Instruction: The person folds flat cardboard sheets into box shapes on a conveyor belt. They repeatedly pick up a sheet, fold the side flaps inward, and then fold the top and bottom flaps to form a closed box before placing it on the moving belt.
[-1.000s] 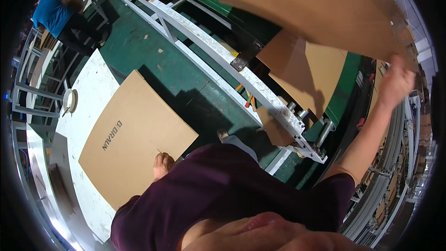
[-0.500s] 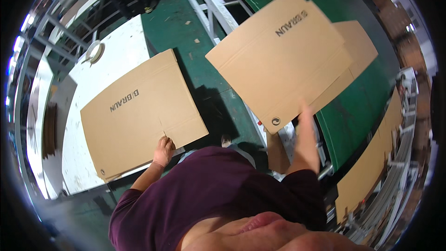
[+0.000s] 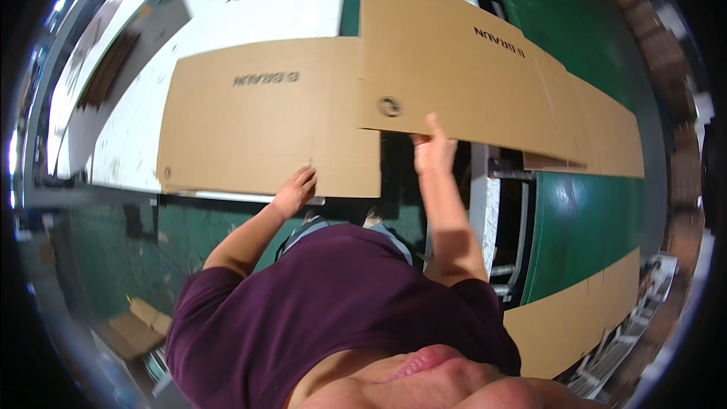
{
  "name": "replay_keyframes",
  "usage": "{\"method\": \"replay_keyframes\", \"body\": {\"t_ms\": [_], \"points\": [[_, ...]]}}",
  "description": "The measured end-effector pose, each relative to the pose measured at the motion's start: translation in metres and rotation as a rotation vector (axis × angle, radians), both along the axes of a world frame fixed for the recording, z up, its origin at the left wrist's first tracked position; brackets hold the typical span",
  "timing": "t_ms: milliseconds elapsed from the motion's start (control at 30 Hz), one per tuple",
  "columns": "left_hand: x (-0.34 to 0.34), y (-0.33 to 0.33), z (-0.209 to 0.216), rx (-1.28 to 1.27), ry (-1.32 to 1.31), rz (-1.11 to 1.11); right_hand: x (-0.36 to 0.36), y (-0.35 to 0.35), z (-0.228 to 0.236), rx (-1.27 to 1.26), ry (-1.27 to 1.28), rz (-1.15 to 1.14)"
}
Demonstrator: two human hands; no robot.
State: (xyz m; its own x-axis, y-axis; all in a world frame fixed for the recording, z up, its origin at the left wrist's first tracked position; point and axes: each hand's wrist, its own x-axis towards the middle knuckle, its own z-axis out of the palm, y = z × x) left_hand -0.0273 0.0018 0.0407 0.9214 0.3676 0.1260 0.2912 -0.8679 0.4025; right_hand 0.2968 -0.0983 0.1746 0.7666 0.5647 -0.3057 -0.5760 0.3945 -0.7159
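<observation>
Cardboard sheet [image 3: 458, 76] swung leftward, right hand [image 3: 437, 153] gripping near edge

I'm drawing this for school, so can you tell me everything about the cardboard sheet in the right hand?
The held cardboard sheet is broad, brown and flat-looking, with crease lines toward its right end, dark upside-down lettering near the far edge and a blurred, round dark mark near its left end. The right hand grips its near edge, thumb on top. Its left end overlaps, in this view, another cardboard sheet lying on the white table; I can't tell whether they touch.
</observation>
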Motion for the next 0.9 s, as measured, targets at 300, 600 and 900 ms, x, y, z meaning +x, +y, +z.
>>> {"method": "replay_keyframes", "body": {"t_ms": [300, 600, 900], "points": [[-0.012, -0.005, -0.076, -0.278, -0.022, 0.051, -0.183, -0.008, -0.069, -0.038, 0.262, 0.275], [-0.044, -0.014, -0.054, -0.198, 0.077, -0.025, -0.325, 0.063, -0.106, -0.005, 0.637, 0.566], [-0.156, -0.014, 0.029, -0.703, 0.552, 0.034, -0.343, 0.079, -0.175, -0.419, 0.807, 1.046]]}}
